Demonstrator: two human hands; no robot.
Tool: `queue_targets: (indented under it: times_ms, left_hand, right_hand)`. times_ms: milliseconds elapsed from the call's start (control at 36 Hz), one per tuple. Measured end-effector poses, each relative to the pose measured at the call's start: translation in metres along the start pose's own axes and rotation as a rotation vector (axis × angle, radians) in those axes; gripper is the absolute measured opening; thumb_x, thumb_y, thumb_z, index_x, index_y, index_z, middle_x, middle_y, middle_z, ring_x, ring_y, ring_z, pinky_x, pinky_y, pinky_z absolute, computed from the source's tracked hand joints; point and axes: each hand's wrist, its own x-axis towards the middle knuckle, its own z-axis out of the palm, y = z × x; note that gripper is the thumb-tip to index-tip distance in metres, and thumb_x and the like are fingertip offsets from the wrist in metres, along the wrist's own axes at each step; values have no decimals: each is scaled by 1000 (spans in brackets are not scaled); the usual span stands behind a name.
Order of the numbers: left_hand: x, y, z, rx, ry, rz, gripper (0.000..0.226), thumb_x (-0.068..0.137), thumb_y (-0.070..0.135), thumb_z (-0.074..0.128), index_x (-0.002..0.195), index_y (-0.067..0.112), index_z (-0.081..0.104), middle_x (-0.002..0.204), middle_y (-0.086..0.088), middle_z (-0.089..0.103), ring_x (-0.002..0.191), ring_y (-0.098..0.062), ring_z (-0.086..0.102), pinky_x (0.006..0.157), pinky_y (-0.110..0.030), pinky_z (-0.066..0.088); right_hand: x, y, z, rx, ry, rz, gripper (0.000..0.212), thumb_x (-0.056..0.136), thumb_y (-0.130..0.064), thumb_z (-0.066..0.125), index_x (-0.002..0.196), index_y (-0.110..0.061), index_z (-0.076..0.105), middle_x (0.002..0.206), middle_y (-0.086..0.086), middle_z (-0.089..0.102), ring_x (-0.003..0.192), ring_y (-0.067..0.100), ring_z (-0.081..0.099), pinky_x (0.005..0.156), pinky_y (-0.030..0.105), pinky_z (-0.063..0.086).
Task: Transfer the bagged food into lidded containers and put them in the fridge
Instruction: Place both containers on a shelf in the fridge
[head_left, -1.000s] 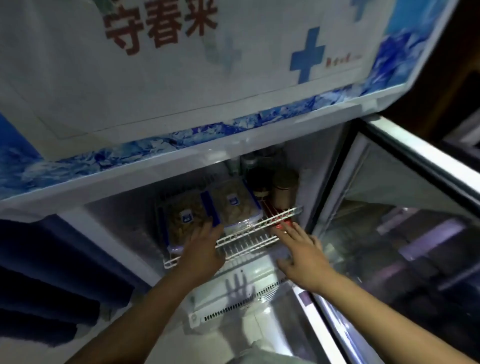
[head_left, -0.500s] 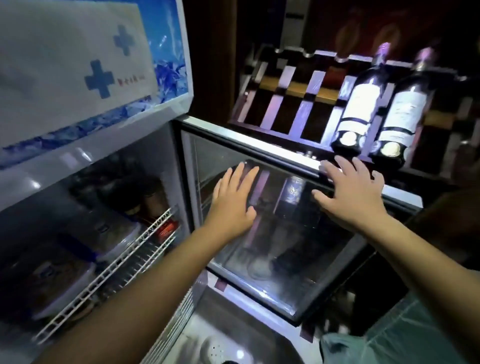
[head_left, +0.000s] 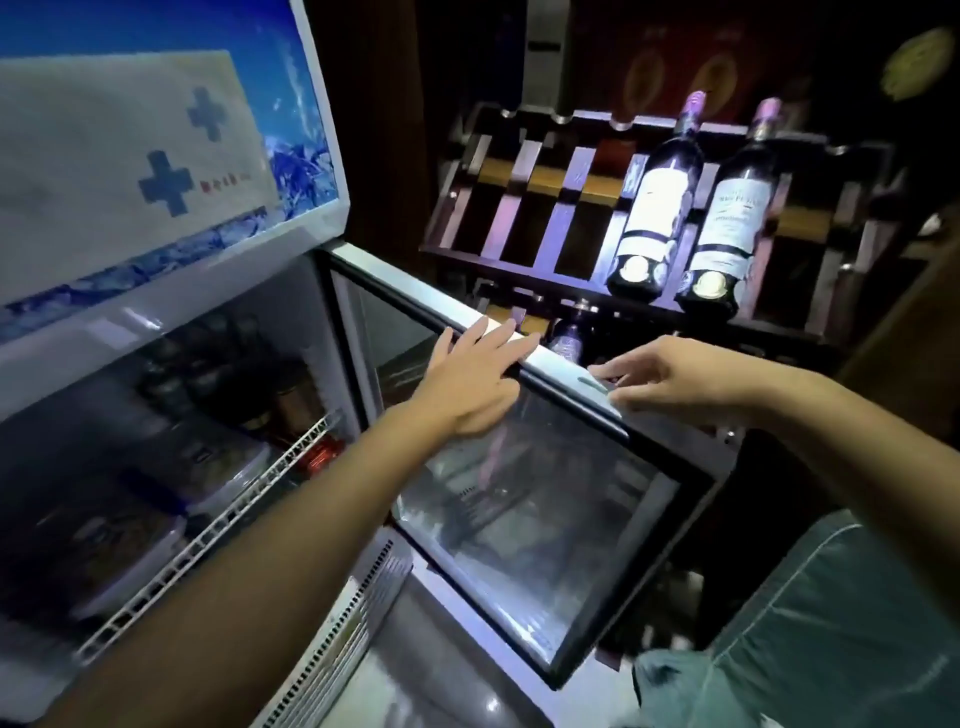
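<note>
Two lidded containers (head_left: 171, 499) were found already shelved inside the fridge, left of its open glass door (head_left: 540, 519). Left hand (head_left: 467, 384) was laid flat against the door; right hand (head_left: 670, 379) was curled over its top edge. Closing remained.

Lidded containers (head_left: 171, 483) — on fridge shelf (head_left: 234, 519)

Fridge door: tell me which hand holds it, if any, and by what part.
The right hand pinches the door by its top edge. The left hand only rests flat, fingers on that edge, palm on the glass.
</note>
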Motion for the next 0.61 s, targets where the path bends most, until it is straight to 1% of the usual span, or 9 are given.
queue_targets:
  times_ms: [56,111,194,250,306,389,444,528,611]
  left_hand:
    - [-24,-5,-10,-73,-13,-29,67,88,43,25,155,41,28,167,7,18,155,-17,7,124,-52,-1]
    - [-49,-10,-19,-101,-26,-58,64,91,51,22,153,41,33,166,7,23,155,-17,10,124,-51,-1]
    - [-86,-19,-34,-99,-92,-110,61,100,65,27,155,39,30,167,11,19,155,-13,6,123,-45,-3]
    - [-113,-24,-44,-72,-163,-160,71,95,73,26,158,40,20,168,15,9,154,-8,0,122,-40,-6]
    - [-142,-29,-55,-47,-221,-221,81,89,79,20,159,41,11,167,18,1,153,-4,-6,122,-37,-8]
    - [-183,-36,-71,-44,-247,-324,90,82,89,13,159,41,8,167,21,-1,152,0,-10,125,-39,-8]
    - [-210,-40,-79,-11,-239,-386,98,75,94,9,158,42,10,167,22,1,152,0,-10,125,-40,-8]
    - [-251,-45,-85,85,-213,-465,93,78,92,12,157,43,12,167,20,5,153,-5,-8,122,-39,-10]
    - [-290,-47,-81,215,-184,-602,96,78,86,16,159,36,10,168,15,1,154,-13,-10,123,-43,-12]
  right_hand:
    - [-8,-9,13,27,-35,-68,41,91,-42,67,131,-42,62,103,-18,75,95,-5,68,94,24,51]
    - [-19,-22,33,-25,24,-174,47,88,-58,63,133,-50,55,102,-24,72,79,-18,61,77,6,45]
    - [-28,-47,62,44,33,-350,54,84,-69,57,135,-54,52,95,-27,70,61,-12,57,62,5,41]
    - [-24,-63,75,149,-43,-450,49,85,-73,49,133,-62,47,128,-35,57,99,-18,57,85,7,44]
    - [-13,-77,88,196,-138,-527,42,88,-71,41,130,-71,40,146,-40,34,131,-21,32,106,12,32]
    - [7,-100,110,126,-249,-650,53,95,-63,44,143,-66,23,160,-33,9,144,-10,11,115,22,20]
    - [21,-116,128,46,-271,-709,69,93,-62,52,146,-66,8,161,-31,-5,149,-1,-4,122,36,12]
    - [47,-143,155,-137,-217,-772,87,88,-63,57,144,-66,-9,161,-25,-19,151,13,-17,123,51,5]
    - [69,-173,179,-205,-139,-801,92,88,-64,56,146,-61,-15,161,-21,-25,150,17,-22,121,54,0]
